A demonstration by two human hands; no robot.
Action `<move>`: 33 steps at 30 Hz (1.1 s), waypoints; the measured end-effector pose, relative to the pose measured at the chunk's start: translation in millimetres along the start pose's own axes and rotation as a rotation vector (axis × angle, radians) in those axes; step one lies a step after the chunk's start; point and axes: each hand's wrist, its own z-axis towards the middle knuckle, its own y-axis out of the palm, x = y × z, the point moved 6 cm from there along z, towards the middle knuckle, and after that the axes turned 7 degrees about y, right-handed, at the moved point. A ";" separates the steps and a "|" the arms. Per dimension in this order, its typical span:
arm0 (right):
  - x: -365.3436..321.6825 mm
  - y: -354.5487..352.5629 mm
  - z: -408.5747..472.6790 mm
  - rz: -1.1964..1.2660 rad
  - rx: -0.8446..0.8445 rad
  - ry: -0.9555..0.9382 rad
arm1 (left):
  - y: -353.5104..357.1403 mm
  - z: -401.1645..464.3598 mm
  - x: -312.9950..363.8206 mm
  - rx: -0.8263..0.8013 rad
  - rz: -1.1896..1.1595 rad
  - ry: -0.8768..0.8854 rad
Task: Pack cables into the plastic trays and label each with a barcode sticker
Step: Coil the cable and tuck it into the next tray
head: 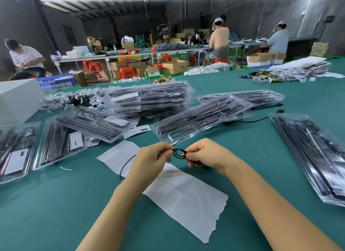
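1. A thin black cable point(179, 153) is held above the green table covering point(56, 204), wound into a small coil between the two hands. The coiling is judged to be meant to shorten the cable so that it fits a tray pocket.
2. The left hand point(152, 158) is closed on the coil's left side, pinched between thumb and fingertips; the right hand point(203, 155) is likewise closed on its right side. The coil is thereby kept from springing open.
3. The cable's loose tail is seen trailing down to the left, over a white creased paper sheet point(186, 198) lying under the forearms.
4. A clear plastic blister tray point(201, 118) is placed just beyond the hands, tilted on other trays, near enough to receive the coil; whether its cable pocket is already filled cannot be told.
5. Further clear trays holding dark parts are stacked behind point(147, 97), to the left point(61, 140) and to the right point(313, 153); several carry white printed cards.
6. No barcode sticker is identified with certainty; labelling is judged not yet begun for this cable.
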 end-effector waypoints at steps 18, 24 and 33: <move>4.9 9.0 5.0 0.901 -0.117 0.189 | -13.6 -10.7 18.3 0.547 0.065 0.039; 5.3 21.1 5.8 0.942 -0.058 0.227 | 1.9 -14.5 27.0 0.503 0.118 0.093; 3.5 29.0 7.0 0.904 0.107 0.164 | 11.1 -14.3 32.4 0.436 0.196 0.065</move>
